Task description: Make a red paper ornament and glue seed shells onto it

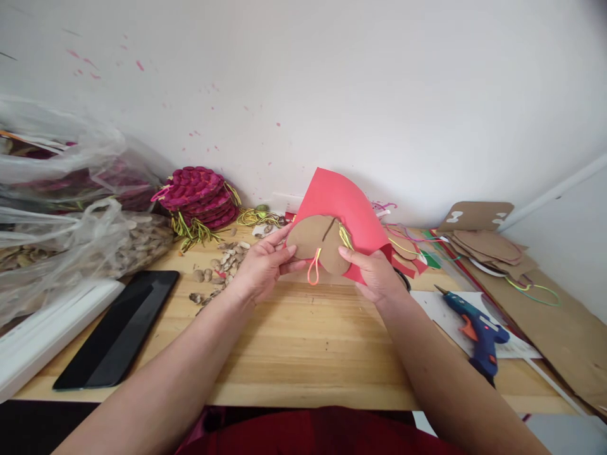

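Note:
Above the table's middle, both hands hold a brown cardboard heart [308,235] against a sheet of red paper [339,201]. My left hand [265,262] grips the heart's left side, thumb on its face and fingers behind. On the right, my right hand [370,268] pinches the heart and the paper together, its thumb on the cardboard. An orange cord loop [313,270] hangs from the notch near the lower edge. A yellow thread tassel [344,236] lies at the heart's right edge. The red sheet curls up and over behind the heart.
A blue glue gun [478,328] lies on white paper at right, beside stacked cardboard pieces [488,246]. At left are peanut shells [232,259], a black tablet or phone [118,328], plastic bags [71,234] and a magenta stack with yellow tassels [196,196]. A white wall [303,82] stands behind.

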A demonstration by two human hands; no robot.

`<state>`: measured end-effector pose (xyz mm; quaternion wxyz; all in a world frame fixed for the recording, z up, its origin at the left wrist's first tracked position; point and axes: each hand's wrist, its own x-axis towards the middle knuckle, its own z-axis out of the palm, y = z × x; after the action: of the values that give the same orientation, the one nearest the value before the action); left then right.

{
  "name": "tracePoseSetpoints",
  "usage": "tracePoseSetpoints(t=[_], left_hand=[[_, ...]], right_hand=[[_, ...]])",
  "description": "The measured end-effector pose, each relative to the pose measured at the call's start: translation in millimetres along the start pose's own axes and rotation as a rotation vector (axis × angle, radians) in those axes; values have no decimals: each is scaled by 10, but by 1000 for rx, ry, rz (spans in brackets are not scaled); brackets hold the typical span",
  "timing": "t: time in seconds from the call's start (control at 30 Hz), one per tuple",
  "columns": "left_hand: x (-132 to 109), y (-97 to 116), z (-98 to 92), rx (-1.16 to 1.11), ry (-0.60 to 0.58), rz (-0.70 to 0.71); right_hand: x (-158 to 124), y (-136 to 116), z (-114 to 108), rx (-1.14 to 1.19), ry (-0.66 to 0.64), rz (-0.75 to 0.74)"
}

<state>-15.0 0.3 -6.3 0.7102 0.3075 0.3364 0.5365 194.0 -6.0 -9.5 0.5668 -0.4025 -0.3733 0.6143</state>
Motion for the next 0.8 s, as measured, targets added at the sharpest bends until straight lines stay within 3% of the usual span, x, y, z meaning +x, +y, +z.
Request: tracePoseSetpoints(t=[0.5, 0.8], left_hand=[[14, -18, -27, -9, -16, 7], [11, -39, -70, 41, -39, 19]], right_hand=[[25, 27, -55, 15, -73, -20], [36, 39, -38, 3, 46, -37]])
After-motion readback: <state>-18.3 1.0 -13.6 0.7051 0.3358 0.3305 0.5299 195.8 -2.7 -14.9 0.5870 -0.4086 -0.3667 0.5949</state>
